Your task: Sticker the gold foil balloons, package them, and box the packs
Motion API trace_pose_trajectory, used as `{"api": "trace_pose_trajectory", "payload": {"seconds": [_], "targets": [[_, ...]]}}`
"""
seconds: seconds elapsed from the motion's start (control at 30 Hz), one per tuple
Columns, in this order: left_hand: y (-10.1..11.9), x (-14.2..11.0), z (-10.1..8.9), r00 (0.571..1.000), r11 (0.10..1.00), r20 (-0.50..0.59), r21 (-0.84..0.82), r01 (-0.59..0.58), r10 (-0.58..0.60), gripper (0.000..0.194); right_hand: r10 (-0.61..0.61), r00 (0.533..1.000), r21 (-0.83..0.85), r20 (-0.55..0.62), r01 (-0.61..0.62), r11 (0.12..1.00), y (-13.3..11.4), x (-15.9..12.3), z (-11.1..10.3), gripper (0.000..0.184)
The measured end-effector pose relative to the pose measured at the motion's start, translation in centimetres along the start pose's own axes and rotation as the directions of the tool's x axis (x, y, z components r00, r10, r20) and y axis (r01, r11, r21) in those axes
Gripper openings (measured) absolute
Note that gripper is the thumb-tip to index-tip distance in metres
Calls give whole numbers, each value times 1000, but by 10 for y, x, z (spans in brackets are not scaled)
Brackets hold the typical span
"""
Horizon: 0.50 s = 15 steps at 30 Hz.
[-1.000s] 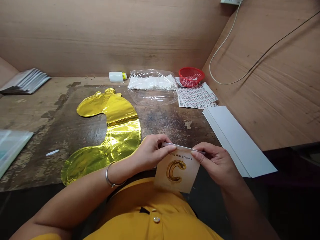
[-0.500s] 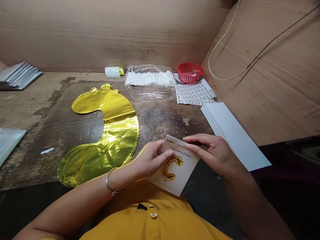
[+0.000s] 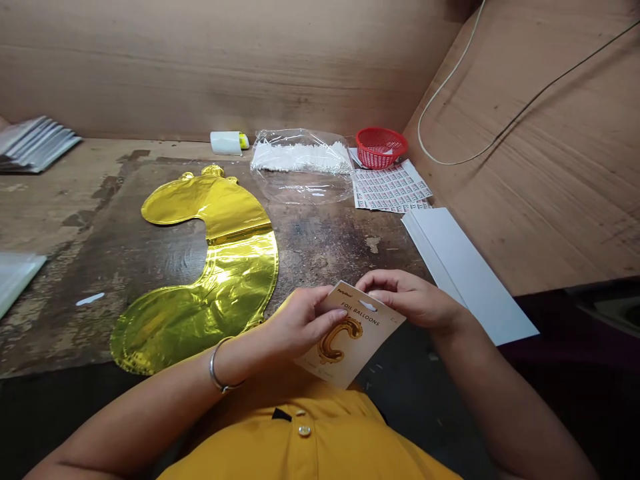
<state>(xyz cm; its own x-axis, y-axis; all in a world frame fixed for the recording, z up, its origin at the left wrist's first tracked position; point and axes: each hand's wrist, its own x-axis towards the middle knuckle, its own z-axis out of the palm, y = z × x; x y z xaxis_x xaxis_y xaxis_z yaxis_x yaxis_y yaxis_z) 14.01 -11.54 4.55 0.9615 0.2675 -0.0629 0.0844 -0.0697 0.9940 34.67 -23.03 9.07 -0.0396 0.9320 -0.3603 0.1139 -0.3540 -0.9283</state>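
A white printed header card (image 3: 350, 337) reading "FOIL BALLOONS", with a gold letter C pictured on it, is tilted in front of my body. My left hand (image 3: 305, 323) grips its left side, thumb on the printed face. My right hand (image 3: 407, 299) is closed at the card's top edge, next to the hang hole; its fingertips are partly hidden behind the card, so I cannot tell what they pinch. A flat gold foil balloon (image 3: 240, 267) in a C shape lies on the worn table, left of the card and partly behind my left forearm.
Along the back are a white-and-yellow roll (image 3: 226, 143), a clear bag of white sticks (image 3: 300, 159) and a red basket (image 3: 381, 148). Sticker sheets (image 3: 393, 185) and white card strips (image 3: 470, 267) lie right. Packets (image 3: 37, 145) and clear sleeves (image 3: 17, 277) lie left.
The card has tilted and its hang hole now shows as a pale slot. My right thumb has moved from the card's front to its top edge.
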Motion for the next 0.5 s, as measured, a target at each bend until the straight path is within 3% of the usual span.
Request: {"api": "trace_pose_trajectory", "payload": {"seconds": [0.07, 0.17, 0.27, 0.37, 0.43, 0.5], "targets": [[-1, 0, 1, 1000, 1000, 7, 2, 6, -6, 27, 25, 999, 79, 19, -27, 996, 6, 4, 1, 33], [1, 0, 2, 1000, 1000, 15, 19, 18, -18, 27, 45, 999, 63, 2, -45, 997, 9, 5, 6, 29], [6, -1, 2, 999, 999, 11, 3, 49, -49, 28, 25, 990, -77, -137, -36, 996, 10, -7, 1, 25], [6, -5, -1, 994, 993, -70, -79, 82, -88, 29, -66, 951, -358, -302, -49, 933, 19, -31, -8, 24], [3, -5, -3, 981, 990, -157, -104, 96, -112, 28, -87, 941, -517, -326, -100, 850, 29, -47, -6, 25], [-2, -2, -2, 971, 987, -211, -132, 90, -117, 26, -67, 931, -507, -360, -134, 852, 37, -55, 7, 30]]}}
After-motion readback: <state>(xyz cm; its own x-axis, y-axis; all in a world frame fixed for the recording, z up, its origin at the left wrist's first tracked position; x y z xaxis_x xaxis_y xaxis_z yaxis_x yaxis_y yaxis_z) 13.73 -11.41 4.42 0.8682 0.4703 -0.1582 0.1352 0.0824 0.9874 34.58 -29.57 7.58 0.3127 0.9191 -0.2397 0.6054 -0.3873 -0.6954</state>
